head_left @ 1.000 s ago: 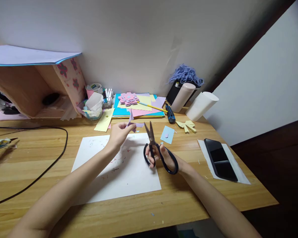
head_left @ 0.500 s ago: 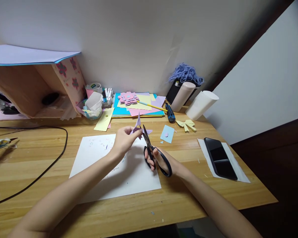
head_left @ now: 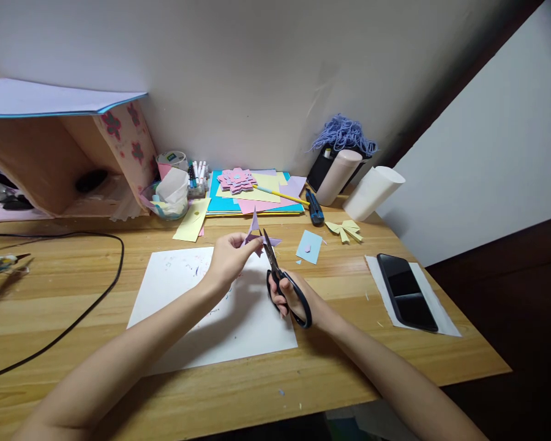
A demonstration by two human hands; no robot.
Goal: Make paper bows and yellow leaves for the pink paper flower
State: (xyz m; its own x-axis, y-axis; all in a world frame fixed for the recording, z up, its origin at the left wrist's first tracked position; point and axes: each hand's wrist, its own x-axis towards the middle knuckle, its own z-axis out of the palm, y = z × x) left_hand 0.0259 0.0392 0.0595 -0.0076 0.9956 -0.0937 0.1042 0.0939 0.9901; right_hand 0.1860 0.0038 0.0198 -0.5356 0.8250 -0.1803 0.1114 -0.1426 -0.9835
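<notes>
Between its thumb and fingers my left hand [head_left: 232,254] pinches a folded purple paper piece [head_left: 254,222] with pointed arms, held above the white sheet [head_left: 243,331]. My right hand [head_left: 288,294] grips black-handled scissors [head_left: 298,303], its fingers through the loops. The scissor blades point up and away, slightly parted, right at the purple paper beside my left fingertips. Whether the blades are cutting into it I cannot tell. Right of the blades lies a light blue paper [head_left: 309,246] with a small purple scrap on it. Small marks and specks dot the white sheet.
Behind the hands are stacked coloured papers with a pink paper flower [head_left: 237,180], a yellow pencil [head_left: 282,195] and a blue utility knife [head_left: 314,208]. A yellow paper bow [head_left: 344,231] and a phone [head_left: 406,291] lie to the right. A black cable [head_left: 114,282] curves at left.
The purple paper and my left hand have moved right, toward the scissors. The scissor blades have come to the paper and sit closer together than a second ago.
</notes>
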